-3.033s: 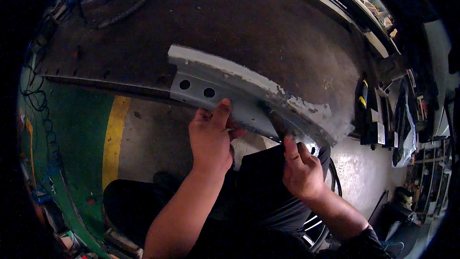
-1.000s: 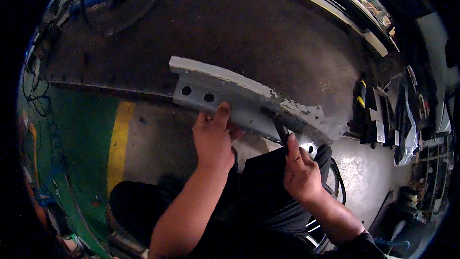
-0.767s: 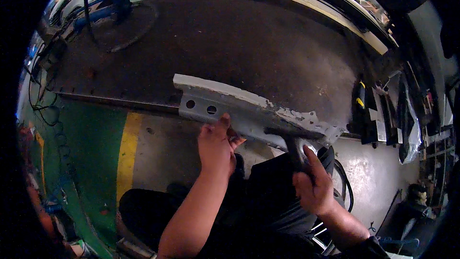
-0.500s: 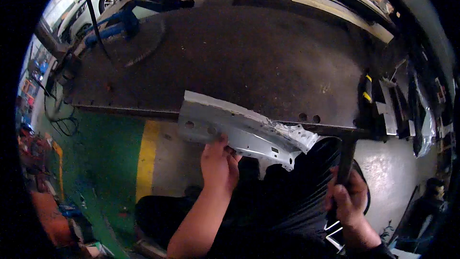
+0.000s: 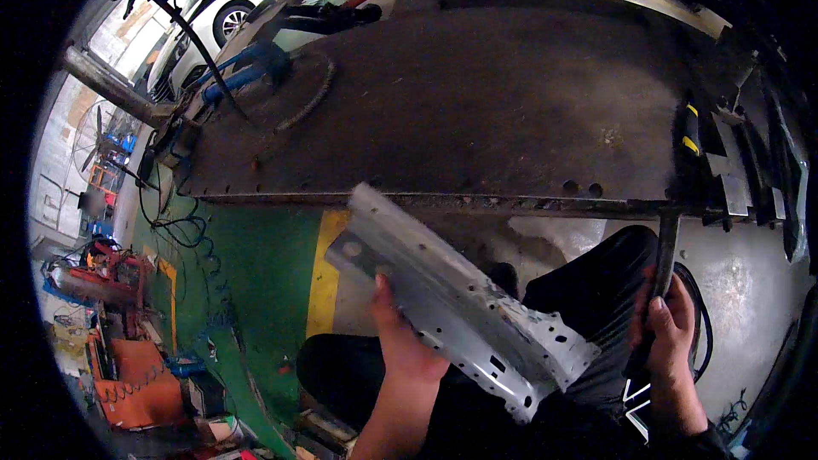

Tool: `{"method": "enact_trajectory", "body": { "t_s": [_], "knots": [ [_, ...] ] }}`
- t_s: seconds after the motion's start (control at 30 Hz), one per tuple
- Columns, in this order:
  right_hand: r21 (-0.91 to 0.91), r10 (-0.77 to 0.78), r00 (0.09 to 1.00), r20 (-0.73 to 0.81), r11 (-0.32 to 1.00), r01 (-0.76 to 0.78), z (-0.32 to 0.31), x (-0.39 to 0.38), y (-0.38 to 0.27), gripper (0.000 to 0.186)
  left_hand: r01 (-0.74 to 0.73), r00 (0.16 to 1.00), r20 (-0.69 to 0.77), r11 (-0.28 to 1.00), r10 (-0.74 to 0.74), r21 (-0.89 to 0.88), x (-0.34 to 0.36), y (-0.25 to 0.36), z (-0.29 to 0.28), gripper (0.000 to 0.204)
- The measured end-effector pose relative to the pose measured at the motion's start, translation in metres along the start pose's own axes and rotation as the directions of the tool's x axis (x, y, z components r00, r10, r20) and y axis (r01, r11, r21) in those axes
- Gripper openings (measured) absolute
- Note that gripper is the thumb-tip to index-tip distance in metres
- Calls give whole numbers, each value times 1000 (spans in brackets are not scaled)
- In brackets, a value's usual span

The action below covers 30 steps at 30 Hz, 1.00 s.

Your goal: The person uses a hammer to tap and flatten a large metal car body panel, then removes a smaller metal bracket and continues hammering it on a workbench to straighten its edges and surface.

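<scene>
My left hand point(image 5: 405, 341) is closed on the lower left edge of a grey sheet-metal car body panel point(image 5: 434, 294), its thumb lying on the face. The long panel has folded sides and several holes, and it slants down to the right over my lap, its jagged end near my right thigh. Further right, my right hand point(image 5: 669, 324) is wrapped round a dark straight bar point(image 5: 669, 247). The bar's upper end meets the front edge of the dark metal table point(image 5: 477, 111); whether it has a head there cannot be made out.
A blue tool point(image 5: 243, 77) with a dark hose lies on the table's left side. Black-and-yellow pieces point(image 5: 691, 129) and metal strips point(image 5: 733, 192) sit at its right end. Cables point(image 5: 183, 226) hang at the left, above an orange box point(image 5: 132, 383). A white car point(image 5: 192, 38) stands behind.
The panel has come down from the table edge toward my lap and tilted more steeply, with my left hand still on it. My right hand keeps its grip on the bar. The view has shifted.
</scene>
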State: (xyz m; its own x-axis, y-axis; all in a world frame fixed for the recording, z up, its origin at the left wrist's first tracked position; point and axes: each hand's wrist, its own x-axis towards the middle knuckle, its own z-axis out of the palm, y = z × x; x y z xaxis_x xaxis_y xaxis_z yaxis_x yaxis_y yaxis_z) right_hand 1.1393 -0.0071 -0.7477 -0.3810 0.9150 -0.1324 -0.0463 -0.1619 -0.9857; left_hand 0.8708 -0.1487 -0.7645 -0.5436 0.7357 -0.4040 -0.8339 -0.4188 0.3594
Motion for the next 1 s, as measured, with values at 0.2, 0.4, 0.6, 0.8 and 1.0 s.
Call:
{"method": "enact_trajectory", "body": {
  "t_s": [0.2, 0.4, 0.6, 0.8, 1.0],
  "knots": [
    [-49, 144, 964, 223, 989, -136, -19, -6, 13, 72, -44, 997, -56, 989, 52, 143, -8, -11, 18, 59],
    [-5, 245, 916, 319, 967, -257, -22, -20, 23, 70, -105, 994, -15, 968, 111, 229, -11, -13, 47, 61],
    [-57, 330, 890, 316, 942, -329, -15, -21, 16, 58, -194, 981, 66, 964, 185, 181, -11, -21, 54, 58],
    [166, 199, 837, 510, 932, -323, 2, -30, 12, 65, -187, 658, 739, 982, 145, -26, 26, -6, -10, 30],
    [3, 11, 746, 665, 1000, -17, 22, -55, 22, 64, -324, 414, 866, 935, 280, -147, 27, 14, 10, 20]
  ]
}}
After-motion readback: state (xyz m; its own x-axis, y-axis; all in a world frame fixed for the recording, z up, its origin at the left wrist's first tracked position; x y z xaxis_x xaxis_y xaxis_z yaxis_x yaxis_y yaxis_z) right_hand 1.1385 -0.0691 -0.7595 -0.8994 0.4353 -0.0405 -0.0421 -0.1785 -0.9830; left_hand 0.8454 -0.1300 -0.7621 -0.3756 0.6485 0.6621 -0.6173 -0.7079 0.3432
